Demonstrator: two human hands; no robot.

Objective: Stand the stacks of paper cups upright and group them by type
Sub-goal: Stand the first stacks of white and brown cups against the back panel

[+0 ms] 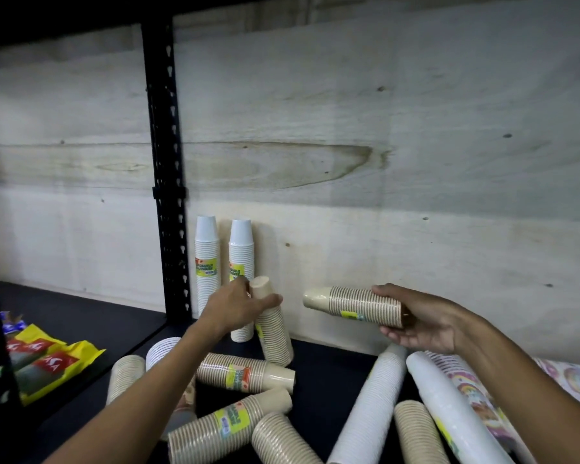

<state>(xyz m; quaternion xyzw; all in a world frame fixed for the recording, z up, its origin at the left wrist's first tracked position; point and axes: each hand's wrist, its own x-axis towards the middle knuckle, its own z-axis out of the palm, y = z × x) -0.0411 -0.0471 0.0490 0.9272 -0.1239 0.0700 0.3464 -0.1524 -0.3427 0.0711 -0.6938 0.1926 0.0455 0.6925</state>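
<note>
Left hand [236, 304]: gripped the top of a tilted tan cup stack [272, 324], fingers curled round it, its base on the dark shelf [329, 370].
Right hand [412, 324]: held a second tan stack [355, 304] sideways in the air, fingers curled under its wide end.
Upright group: two white stacks [208, 262] stood against the plywood back wall [382, 145], beside the black post [168, 169].
Open room: bare shelf along the wall lay right of the tilted stack.
Clutter: fallen tan stacks [245, 373] and long white stacks [369, 406] crowded the front edge.
Far left: yellow packets [52, 363] lay in the neighbouring bay.
</note>
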